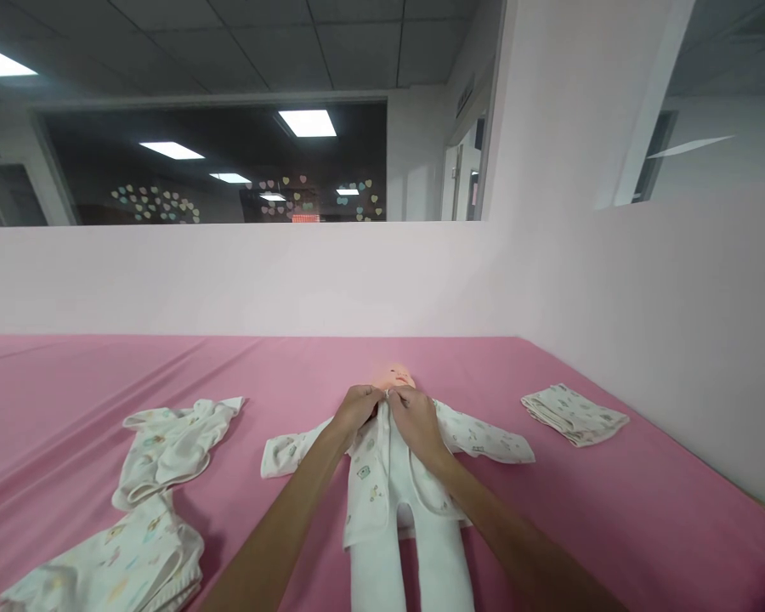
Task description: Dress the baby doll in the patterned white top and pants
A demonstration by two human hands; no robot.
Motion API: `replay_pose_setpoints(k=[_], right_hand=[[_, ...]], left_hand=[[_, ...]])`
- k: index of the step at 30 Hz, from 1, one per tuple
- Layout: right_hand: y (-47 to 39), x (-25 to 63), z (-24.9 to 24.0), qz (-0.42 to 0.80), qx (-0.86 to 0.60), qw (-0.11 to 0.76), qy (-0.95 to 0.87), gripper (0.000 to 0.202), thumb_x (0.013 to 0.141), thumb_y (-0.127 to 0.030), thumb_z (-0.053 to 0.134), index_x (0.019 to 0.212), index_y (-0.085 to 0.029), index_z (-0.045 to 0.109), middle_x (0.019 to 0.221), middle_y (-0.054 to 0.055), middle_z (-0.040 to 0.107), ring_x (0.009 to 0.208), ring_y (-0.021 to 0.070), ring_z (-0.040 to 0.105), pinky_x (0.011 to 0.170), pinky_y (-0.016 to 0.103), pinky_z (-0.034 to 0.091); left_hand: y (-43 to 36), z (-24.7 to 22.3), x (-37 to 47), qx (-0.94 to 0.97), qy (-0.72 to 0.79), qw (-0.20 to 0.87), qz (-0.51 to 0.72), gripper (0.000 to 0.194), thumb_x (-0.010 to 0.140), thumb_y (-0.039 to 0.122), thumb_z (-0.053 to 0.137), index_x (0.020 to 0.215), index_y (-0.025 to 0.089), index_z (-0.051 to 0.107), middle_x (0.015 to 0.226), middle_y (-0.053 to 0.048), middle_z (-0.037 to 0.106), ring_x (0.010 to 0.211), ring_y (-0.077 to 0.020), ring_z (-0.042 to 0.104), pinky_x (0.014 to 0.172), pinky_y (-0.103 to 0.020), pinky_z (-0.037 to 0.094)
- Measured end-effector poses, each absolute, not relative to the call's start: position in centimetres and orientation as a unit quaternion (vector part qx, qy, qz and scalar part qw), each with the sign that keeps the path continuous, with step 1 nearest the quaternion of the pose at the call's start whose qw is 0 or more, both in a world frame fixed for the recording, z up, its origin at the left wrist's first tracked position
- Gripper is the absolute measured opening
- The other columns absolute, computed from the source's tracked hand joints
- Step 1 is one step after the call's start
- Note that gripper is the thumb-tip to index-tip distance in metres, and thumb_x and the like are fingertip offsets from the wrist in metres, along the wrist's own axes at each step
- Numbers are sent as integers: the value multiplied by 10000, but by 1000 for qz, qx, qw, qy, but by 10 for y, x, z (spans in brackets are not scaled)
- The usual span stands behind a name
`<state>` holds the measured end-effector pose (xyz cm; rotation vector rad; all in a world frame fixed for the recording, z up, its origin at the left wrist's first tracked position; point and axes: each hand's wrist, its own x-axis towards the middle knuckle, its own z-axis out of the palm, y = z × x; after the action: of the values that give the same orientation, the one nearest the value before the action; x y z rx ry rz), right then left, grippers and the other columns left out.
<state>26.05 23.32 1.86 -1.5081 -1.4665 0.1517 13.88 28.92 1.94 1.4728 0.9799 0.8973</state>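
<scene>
- Forearms (pixel 264 535) nearest the lens, head view, slanting inward from the lower edge.
- Left hand (pixel 359 405) and right hand (pixel 416 418): both closed, fingers apparently pinching the neckline of the printed jacket (pixel 366 489).
- Jacket position: on the doll (pixel 400 375), on the pink-covered bench (pixel 580 527), directly under the hands; front edges parted lower down over white leggings (pixel 443 561).
- Long axis runs away from the camera, doll's head at far end, sleeves out to both sides. Neither hand clearly nearer.
- Writing: no brand or label legible; red sign (pixel 305 218) too small to read.
</scene>
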Motion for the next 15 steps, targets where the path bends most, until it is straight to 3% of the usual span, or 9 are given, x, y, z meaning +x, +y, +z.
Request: replay_pose_setpoints(k=[8,13,15], right_hand=[[233,261,18,71,-604,499,-617,334,879,-314,412,599,-206,559,650,-11,599,645,153,522,602,235,370],[234,261,14,74,-611,507,-604,274,879,-291,430,951,-199,678,1028,54,697,911,195,626,790,282,451],[236,261,12,71,-619,503,-599,269,875,-280,438,951,-182,677,1084,87,681,992,221,612,853,319,448]], left_hand=[[289,22,139,603,401,568,391,243,725,312,601,587,175,455,528,54,379,478,-66,299,456,-205,213],[290,17,141,596,392,580,394,233,715,321,610,598,172,475,528,51,405,482,-73,347,475,-209,271],[290,16,142,595,388,582,396,234,710,337,617,610,170,487,534,50,424,485,-75,368,486,-211,294]])
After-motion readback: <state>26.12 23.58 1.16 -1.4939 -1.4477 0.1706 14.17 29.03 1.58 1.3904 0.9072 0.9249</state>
